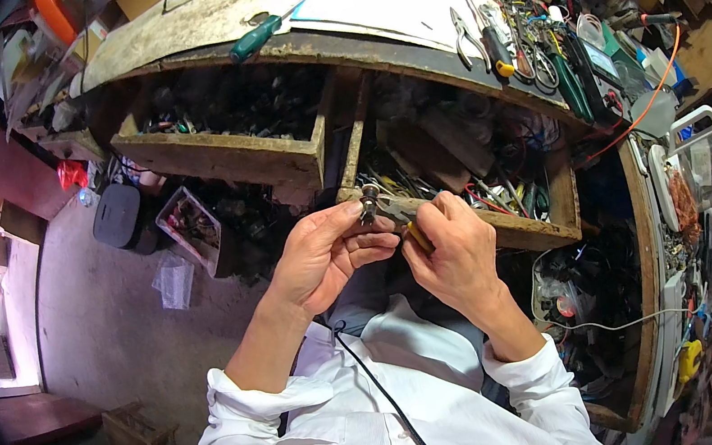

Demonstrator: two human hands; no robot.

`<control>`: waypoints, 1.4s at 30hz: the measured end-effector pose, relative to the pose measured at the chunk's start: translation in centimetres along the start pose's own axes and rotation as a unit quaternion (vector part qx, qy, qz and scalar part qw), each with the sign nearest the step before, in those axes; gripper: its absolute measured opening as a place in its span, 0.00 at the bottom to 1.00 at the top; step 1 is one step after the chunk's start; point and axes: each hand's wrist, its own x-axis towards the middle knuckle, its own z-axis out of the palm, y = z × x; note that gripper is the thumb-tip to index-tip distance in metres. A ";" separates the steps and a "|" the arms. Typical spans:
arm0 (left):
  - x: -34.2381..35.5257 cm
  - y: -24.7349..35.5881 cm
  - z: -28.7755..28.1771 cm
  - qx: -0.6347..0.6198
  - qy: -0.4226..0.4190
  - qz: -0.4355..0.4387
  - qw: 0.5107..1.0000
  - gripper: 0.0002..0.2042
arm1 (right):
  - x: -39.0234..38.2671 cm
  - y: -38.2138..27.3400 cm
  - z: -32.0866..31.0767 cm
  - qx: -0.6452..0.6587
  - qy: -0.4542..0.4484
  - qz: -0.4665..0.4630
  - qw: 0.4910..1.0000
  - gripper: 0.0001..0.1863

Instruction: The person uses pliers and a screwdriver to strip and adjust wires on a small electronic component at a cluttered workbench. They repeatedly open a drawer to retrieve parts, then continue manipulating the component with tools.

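In front of my chest, above the open drawers, my left hand (pixel 324 254) pinches a small dark part (pixel 368 203) with metallic bits between thumb and fingertips. My right hand (pixel 453 250) is closed round a tool with a yellow handle (pixel 419 235). Only a little of that handle shows beside the thumb, so I cannot tell the tool's exact kind. Both hands are close together, the right one slightly apart from the dark part. Behind them an open wooden drawer (pixel 530 231) holds loose tools and wires.
On the bench (pixel 166 35) lie a green-handled screwdriver (pixel 257 38), a white sheet (pixel 385 7) and pliers (pixel 468 39). A meter (pixel 602 65) stands at the right with an orange cable (pixel 671 69). Another open drawer (pixel 219 155) juts out left, above a bin (pixel 193 232) on the floor.
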 end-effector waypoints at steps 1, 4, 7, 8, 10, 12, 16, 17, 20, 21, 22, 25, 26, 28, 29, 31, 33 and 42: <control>0.0 0.0 0.0 0.000 0.004 0.000 1.000 0.15 | 0.1 0.0 0.0 -0.003 -0.002 0.000 1.000 0.13; 0.0 -0.1 -0.2 0.001 0.011 -0.002 1.000 0.15 | 0.2 -0.1 0.0 -0.010 -0.006 -0.003 1.000 0.13; 0.0 -0.2 -0.3 0.004 0.010 -0.008 1.000 0.15 | 0.3 0.1 0.1 -0.018 -0.008 -0.014 1.000 0.13; 0.0 -0.2 -0.3 0.006 0.009 -0.009 1.000 0.15 | 0.3 0.1 0.1 -0.024 -0.010 -0.019 0.999 0.12; 0.0 -0.3 -0.5 0.007 0.009 -0.014 1.000 0.15 | 0.5 0.2 0.1 -0.037 -0.010 -0.030 0.999 0.13; 0.0 -0.4 -0.6 0.005 0.009 -0.020 1.000 0.15 | 0.5 0.2 0.1 -0.051 -0.005 -0.041 0.998 0.13; 0.0 -0.5 -0.6 0.005 0.018 -0.027 0.999 0.14 | 0.7 0.4 0.1 -0.068 -0.007 -0.073 0.995 0.13; 0.0 -0.5 -0.6 0.003 0.017 -0.029 0.999 0.14 | 0.6 0.5 0.1 -0.072 -0.011 -0.075 0.994 0.13; -0.1 -0.6 -0.5 -0.005 0.021 -0.030 0.999 0.14 | 0.4 0.5 0.2 -0.077 -0.012 -0.082 0.994 0.13; -0.1 -0.6 -0.5 -0.008 0.023 -0.030 0.999 0.14 | 0.4 0.6 0.3 -0.078 -0.010 -0.084 0.993 0.13; -0.2 -0.6 -0.3 -0.013 0.019 -0.030 0.999 0.13 | 0.4 0.6 0.3 -0.085 -0.003 -0.090 0.992 0.13; -0.3 -0.5 0.0 -0.024 0.012 -0.031 0.999 0.13 | 0.5 0.6 0.4 -0.100 0.008 -0.100 0.990 0.12; -0.3 -0.5 0.0 -0.025 0.013 -0.032 0.999 0.13 | 0.4 0.7 0.4 -0.101 0.003 -0.099 0.990 0.12; -0.3 -0.5 0.0 -0.024 0.015 -0.035 0.999 0.13 | 0.2 0.7 0.5 -0.084 -0.011 -0.085 0.993 0.11; -0.3 -0.4 -0.1 -0.023 0.015 -0.036 0.999 0.13 | 0.0 0.6 0.5 -0.065 -0.021 -0.071 0.995 0.11; -0.3 -0.5 -0.2 -0.017 0.017 -0.036 0.999 0.13 | -0.1 0.6 0.4 -0.017 -0.048 -0.042 0.998 0.11; -0.3 -0.5 -0.4 -0.007 0.020 -0.031 0.999 0.12 | -0.1 0.8 0.2 0.042 -0.081 -0.010 0.996 0.10; -0.5 -0.6 -0.6 -0.025 0.011 -0.039 0.999 0.14 | -0.1 3.0 0.8 0.357 -0.233 0.175 0.887 0.13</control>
